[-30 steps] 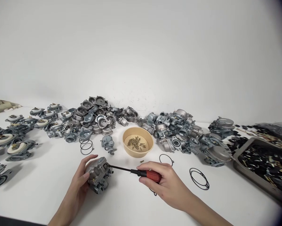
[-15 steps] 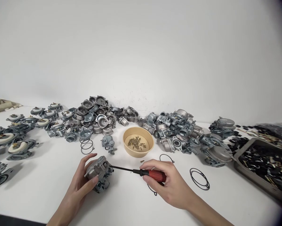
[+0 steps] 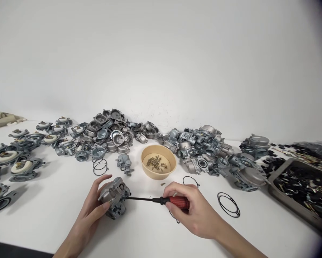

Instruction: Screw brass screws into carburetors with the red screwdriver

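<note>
My left hand [image 3: 92, 208] grips a grey metal carburetor [image 3: 114, 196] resting on the white table [image 3: 42, 215]. My right hand [image 3: 195, 211] is closed round the red handle of a screwdriver [image 3: 161, 200]. Its black shaft lies nearly level and its tip meets the carburetor's right side. A tan bowl [image 3: 158, 171] with several small brass screws stands just behind, and one loose screw [image 3: 162, 184] lies in front of it.
Piles of grey carburetor parts [image 3: 109, 132] and carburetor bodies [image 3: 203, 147] line the back. Float assemblies [image 3: 18, 166] spread at the left. Black O-rings [image 3: 228, 204] and rings [image 3: 99, 165] lie on the table. A grey tray [image 3: 300, 186] of black parts sits at right.
The screwdriver's shaft has dropped from the carburetor's top to its lower right side and lies flatter. My left hand has tilted the carburetor slightly.
</note>
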The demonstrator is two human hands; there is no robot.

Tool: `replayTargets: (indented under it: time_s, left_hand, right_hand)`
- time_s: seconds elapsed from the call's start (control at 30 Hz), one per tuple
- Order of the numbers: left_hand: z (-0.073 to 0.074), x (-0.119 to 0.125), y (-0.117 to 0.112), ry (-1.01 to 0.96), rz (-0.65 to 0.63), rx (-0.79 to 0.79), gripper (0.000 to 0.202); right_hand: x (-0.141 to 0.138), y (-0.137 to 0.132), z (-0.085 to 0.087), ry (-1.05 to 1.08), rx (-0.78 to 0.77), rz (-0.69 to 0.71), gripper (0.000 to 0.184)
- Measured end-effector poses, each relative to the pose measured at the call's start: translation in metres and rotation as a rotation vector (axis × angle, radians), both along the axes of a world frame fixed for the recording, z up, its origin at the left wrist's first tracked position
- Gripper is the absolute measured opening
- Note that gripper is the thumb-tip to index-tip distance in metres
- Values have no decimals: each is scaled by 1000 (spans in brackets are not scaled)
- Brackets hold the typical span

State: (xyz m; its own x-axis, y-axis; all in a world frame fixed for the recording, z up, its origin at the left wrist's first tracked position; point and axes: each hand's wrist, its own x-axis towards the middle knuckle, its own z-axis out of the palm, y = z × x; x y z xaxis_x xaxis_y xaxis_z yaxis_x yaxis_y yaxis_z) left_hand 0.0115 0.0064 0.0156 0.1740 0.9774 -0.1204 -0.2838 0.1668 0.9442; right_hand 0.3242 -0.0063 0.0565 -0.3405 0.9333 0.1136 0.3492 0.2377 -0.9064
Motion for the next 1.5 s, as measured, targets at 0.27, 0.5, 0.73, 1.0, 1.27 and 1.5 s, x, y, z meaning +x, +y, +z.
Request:
replayTargets:
  time_s: [0.27,0.5,0.73,1.0,1.27,1.5]
  left_hand:
    - [0,-1,0,-12,-29,-9,73]
    - [0,1,0,25,-18,26,75]
    - [1,4,-2,124,-9,57,76]
    - [3,4,-2,125,-25,62,74]
    - [-1,2,-3,111,-36,85,77]
    - [-1,2,-5,97,-58,126,73]
  right_hand:
    - [0,1,4,-1,-17,17,4]
    - [0,0,2,-40,41,-2,5]
    - [13,7,9,-11,151,-107,9]
    - [9,7,9,-82,185,-87,10]
    - [11,8,7,6,246,-74,10]
    - [14,5,6,12,393,-50,13]
